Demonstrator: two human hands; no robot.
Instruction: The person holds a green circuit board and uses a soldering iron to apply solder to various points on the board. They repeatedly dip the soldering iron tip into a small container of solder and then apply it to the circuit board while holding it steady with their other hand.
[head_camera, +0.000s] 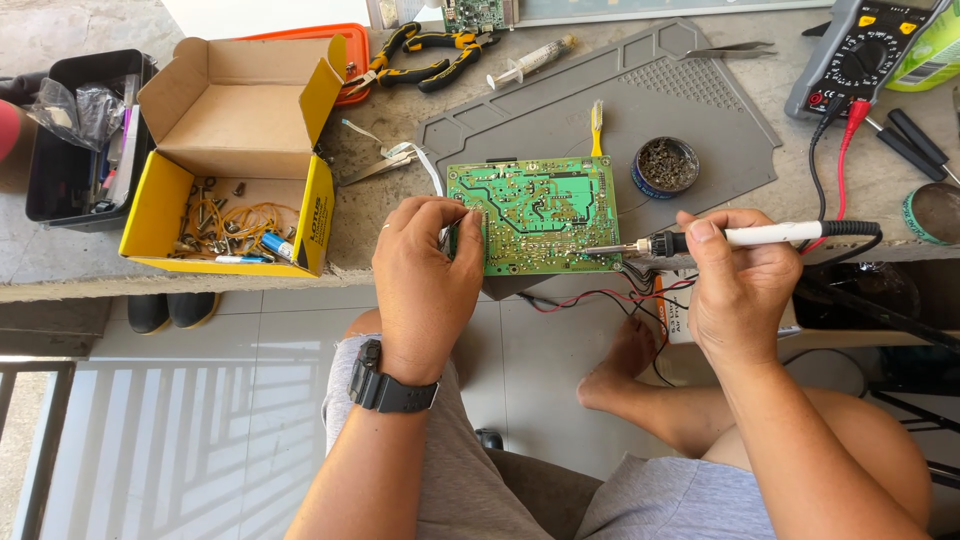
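A green circuit board (535, 213) lies solder side up on the front edge of a grey work mat (620, 110). My left hand (425, 275) grips the board's left edge, with a black watch on the wrist. My right hand (735, 285) holds a white-handled soldering iron (740, 237), its metal tip touching the board's lower right corner. Red and black wires (600, 297) hang below the board.
An open yellow cardboard box (235, 160) of small parts sits left, beside a black bin (70, 140). Pliers (425, 60), a syringe (530, 60), a round tin (665, 165), tweezers (730, 48) and a multimeter (862, 55) lie on the stone bench.
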